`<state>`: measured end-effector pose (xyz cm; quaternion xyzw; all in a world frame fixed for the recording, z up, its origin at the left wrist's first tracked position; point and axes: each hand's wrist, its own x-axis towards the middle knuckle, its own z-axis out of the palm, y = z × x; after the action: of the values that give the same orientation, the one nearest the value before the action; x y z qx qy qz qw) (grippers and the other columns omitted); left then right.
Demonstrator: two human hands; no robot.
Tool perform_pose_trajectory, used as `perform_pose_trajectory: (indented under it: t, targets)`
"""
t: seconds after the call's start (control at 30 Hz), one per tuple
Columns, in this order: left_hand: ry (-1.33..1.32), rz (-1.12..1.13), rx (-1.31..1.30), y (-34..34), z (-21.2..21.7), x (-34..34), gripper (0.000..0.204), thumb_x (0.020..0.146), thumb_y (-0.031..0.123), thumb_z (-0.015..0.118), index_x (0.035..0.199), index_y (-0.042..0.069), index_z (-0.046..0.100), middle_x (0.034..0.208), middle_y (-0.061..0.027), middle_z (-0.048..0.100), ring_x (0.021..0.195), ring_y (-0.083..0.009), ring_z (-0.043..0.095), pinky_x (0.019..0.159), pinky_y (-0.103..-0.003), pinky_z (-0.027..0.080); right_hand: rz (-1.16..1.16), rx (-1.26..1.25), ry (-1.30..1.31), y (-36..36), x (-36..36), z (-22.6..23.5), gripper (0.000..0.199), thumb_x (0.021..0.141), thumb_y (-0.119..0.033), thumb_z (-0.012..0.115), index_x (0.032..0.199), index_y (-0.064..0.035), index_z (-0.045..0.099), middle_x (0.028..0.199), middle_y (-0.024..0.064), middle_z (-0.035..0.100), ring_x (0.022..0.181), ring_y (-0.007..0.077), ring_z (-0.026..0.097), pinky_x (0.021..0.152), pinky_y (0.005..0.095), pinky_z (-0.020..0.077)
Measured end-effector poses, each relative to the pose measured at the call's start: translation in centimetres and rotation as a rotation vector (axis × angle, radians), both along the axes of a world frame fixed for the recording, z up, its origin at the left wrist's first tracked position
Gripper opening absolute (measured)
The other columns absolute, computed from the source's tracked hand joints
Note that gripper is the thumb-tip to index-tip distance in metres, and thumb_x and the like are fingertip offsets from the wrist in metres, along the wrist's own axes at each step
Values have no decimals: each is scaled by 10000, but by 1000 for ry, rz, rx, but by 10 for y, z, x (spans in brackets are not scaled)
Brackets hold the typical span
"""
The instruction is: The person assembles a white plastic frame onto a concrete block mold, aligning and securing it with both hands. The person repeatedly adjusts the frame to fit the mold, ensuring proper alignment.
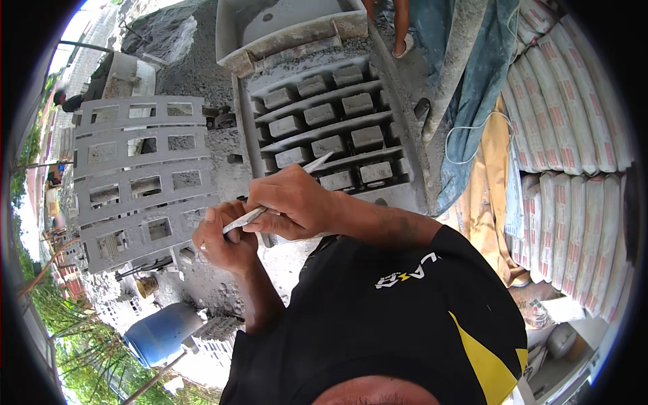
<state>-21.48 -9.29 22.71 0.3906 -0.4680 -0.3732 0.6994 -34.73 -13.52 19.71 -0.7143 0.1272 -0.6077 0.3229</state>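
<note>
Near centre, just short of the mould, both hands are on one slender pale tool (246,219). Right hand (291,201) is closed round its middle, fist wrapped; left hand (228,237) has thumb and fingers curled at the near end. Tool slants far-right, pointed tip over the near rows of the grey mould (410,148); can't tell if the tip touches. Mould shows rectangular grey blocks (329,145) in four rows of three, slots between. Grey trough (297,42) sits at its far end. Left of it: grey grid frame (142,169) with rectangular openings; dark sand pile (172,40) beyond. Near left: blue barrel (162,335), tilted. Right: blue tarp (455,162), tan sheet (496,182), then stacked sacks (574,101). Another person's leg (401,23) shows far right of the trough.
</note>
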Motion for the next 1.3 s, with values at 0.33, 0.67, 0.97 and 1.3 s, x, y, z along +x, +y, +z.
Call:
perform_pose_trajectory:
  t: [0.33,0.67,0.97,1.3]
  targets:
    - [40,256,157,-96,-8,21,404,882,172,570,523,11,481,472,13,400,462,-59,383,424,-232,279,155,188,125,-94,21,18,448,953,-375,452,672,-32,513,560,65,472,494,184,465,481,328,366]
    - [-195,-79,439,-179,-179,55,325,856,137,571,576,28,446,567,62,391,531,-27,328,450,-250,239,-14,890,186,-143,45,-162,431,960,-318,419,665,-4,401,590,2,339,588,80,322,514,270,306]
    - [-122,-203,502,-179,-147,31,102,868,48,541,940,40,612,580,2,525,555,-32,470,493,-220,366,-220,893,348,-146,34,-123,356,862,-155,541,569,2,413,507,-1,326,470,61,291,430,290,239]
    - [-126,-334,436,-200,-179,5,267,786,-12,425,947,-16,638,719,-126,640,576,-112,565,553,-258,457,-376,1041,253,-146,-4,-163,299,833,-146,492,579,-17,399,561,-29,368,545,56,310,485,261,241]
